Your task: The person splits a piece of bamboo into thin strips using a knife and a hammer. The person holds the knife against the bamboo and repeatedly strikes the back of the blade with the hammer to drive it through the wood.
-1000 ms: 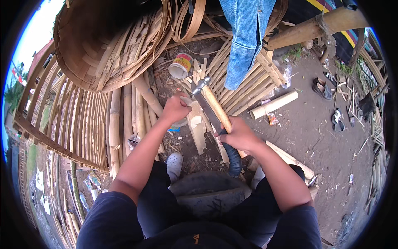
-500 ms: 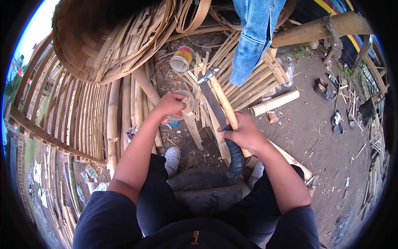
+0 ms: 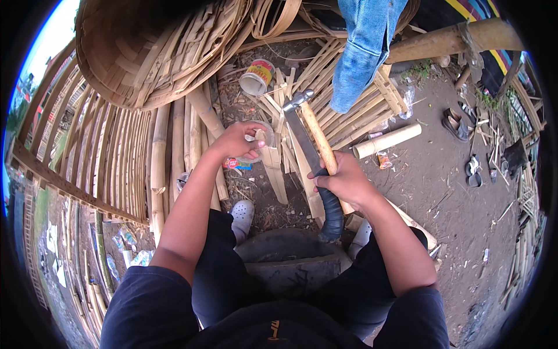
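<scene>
Wooden-handled hammer and dark-bladed knife sit clamped in the right grip; left grip has just spread beside the bamboo slat, hold unclear, so slat looks unsecured.

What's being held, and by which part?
Right hand: hammer, by the lower wooden handle, and a long blade, by the top of its black-wrapped handle. Left hand: at a small pale piece, hold unclear.
</scene>
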Demonstrator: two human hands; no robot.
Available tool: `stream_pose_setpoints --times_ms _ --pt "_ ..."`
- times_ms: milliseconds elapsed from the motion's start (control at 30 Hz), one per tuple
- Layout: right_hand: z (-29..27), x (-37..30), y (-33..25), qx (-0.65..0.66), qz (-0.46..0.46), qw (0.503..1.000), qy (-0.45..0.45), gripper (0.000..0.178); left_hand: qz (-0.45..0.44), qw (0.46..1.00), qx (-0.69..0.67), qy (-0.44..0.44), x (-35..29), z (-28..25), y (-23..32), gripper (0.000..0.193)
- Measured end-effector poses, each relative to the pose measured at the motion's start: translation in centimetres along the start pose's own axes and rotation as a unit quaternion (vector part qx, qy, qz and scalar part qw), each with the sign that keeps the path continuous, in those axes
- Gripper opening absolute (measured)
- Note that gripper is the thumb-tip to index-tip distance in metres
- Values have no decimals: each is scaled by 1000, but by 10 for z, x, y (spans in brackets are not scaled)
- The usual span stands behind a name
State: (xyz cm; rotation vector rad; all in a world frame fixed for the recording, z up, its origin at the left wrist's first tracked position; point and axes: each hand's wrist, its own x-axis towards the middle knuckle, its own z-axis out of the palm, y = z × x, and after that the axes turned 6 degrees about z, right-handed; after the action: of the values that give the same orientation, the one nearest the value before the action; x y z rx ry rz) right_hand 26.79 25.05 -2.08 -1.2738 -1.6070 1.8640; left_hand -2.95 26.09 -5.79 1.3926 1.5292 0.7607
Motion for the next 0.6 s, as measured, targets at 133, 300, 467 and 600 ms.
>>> stream_pose_setpoints --times_ms 133,300,467,600 --pt "2 0 -2 4 -1 1000 6 26 2 995 79 58 1 5 3 39" --pt "3 0 1 2 -10 1000 -4 26 30 966 207 155 7 15 -6 55" --pt "4 1 2 -25 -10 1000 -13 26 54 950 250 181 9 20 -6 60" --pt "5 3 6 -52 -15 998 -23 25 54 951 246 177 12 18 -10 62"
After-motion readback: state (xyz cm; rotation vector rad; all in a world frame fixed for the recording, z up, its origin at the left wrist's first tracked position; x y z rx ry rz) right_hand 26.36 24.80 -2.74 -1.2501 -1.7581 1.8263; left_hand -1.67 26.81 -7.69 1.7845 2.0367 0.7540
